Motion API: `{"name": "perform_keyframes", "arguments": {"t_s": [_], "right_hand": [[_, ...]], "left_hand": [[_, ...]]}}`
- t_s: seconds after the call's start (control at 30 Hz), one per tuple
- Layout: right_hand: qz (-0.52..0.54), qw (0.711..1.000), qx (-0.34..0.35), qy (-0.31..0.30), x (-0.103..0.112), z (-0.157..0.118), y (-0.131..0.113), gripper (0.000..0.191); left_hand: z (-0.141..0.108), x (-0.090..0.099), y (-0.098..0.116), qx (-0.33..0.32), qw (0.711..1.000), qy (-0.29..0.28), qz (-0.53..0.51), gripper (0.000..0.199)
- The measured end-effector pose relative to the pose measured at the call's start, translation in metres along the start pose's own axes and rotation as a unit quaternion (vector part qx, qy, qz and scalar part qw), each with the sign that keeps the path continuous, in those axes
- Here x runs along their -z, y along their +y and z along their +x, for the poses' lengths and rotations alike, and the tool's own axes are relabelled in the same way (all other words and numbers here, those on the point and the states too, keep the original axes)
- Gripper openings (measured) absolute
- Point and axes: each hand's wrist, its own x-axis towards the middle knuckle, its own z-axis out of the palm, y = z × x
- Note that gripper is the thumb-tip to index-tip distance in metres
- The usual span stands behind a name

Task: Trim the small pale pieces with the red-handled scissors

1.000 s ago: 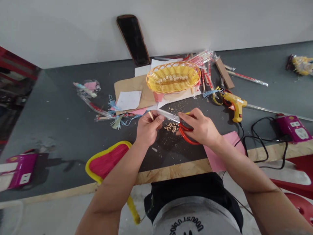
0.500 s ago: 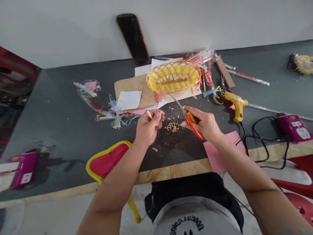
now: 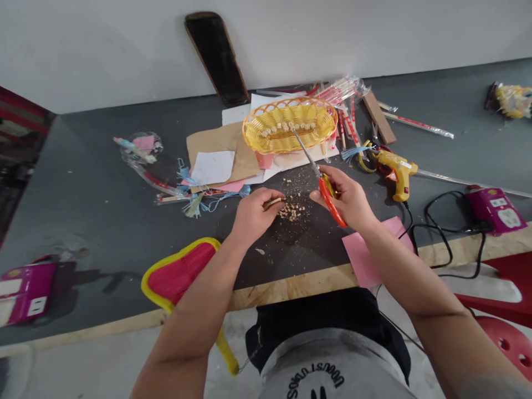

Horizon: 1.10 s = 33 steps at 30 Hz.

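My left hand is closed in a pinch on a short pale wooden stick, low over the table beside a heap of small cut wooden bits. Orange-and-yellow scissors are held in my right hand. Their blades point away from me, the tip showing over the yellow woven basket. A row of small pale pieces lies in that basket. Fine crumbs are scattered round the heap.
A yellow glue gun with a black cable lies at right, near a purple power block. A phone leans on the wall. Blue tassels, papers and a pink-and-yellow fan-shaped piece lie at left.
My left hand has turned over and lowered toward the wooden bits, the stick now pointing into the heap. In my right hand the scissors have shifted slightly, their tip now further over the basket.
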Motion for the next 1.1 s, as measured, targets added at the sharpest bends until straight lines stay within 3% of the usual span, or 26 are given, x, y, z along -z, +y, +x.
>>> {"name": "perform_keyframes", "arguments": {"t_s": [0.2, 0.43, 0.67, 0.87, 1.1], "right_hand": [[0.040, 0.999, -0.002, 0.018, -0.001, 0.002, 0.001, 0.064], [0.108, 0.993, 0.014, 0.035, -0.004, 0.007, 0.005, 0.060], [0.098, 0.994, 0.017, 0.037, -0.009, 0.007, 0.010, 0.063], [0.085, 0.995, -0.006, 0.043, -0.008, 0.008, 0.010, 0.059], [0.075, 0.997, 0.001, 0.021, -0.008, 0.006, 0.008, 0.057]], "left_hand": [[0.000, 0.002, -0.006, -0.002, 0.999, 0.034, 0.027, 0.014], [-0.001, 0.001, -0.012, -0.028, 0.989, -0.001, 0.142, 0.033], [-0.002, -0.003, -0.012, -0.060, 0.983, -0.020, 0.171, 0.034], [-0.001, -0.002, -0.009, -0.038, 0.989, 0.006, 0.144, 0.035], [0.010, -0.008, 0.000, -0.061, 0.977, -0.002, 0.206, 0.041]]}}
